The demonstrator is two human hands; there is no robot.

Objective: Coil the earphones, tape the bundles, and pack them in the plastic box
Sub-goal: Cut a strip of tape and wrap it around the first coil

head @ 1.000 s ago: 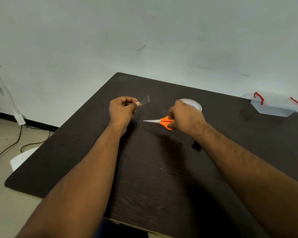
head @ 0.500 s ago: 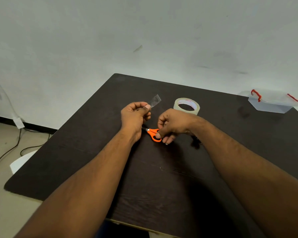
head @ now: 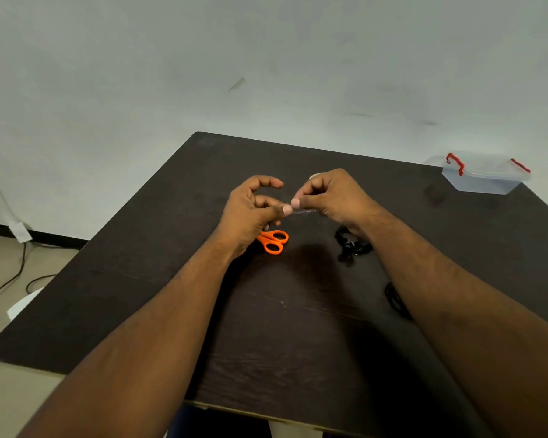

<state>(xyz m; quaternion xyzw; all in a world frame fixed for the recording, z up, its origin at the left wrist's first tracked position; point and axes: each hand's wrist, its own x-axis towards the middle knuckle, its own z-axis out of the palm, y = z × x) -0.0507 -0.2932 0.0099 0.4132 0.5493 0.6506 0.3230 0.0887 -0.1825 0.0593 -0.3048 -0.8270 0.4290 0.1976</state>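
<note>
A short strip of clear tape is stretched between my two hands above the middle of the dark table. My left hand pinches its left end between thumb and fingers. My right hand pinches the right end. A black coiled earphone bundle lies on the table just under my right wrist. Another black earphone shows partly beside my right forearm. The clear plastic box with red latches stands at the far right corner. The tape roll is almost fully hidden behind my right hand.
Orange-handled scissors lie on the table below my left hand, blades hidden by it. Cables run over the floor at the left, beside a white object. A pale wall stands behind the table.
My right hand let go of the scissors, which now lie on the table, and rose to take the free end of the tape strip. My left hand kept the strip.
</note>
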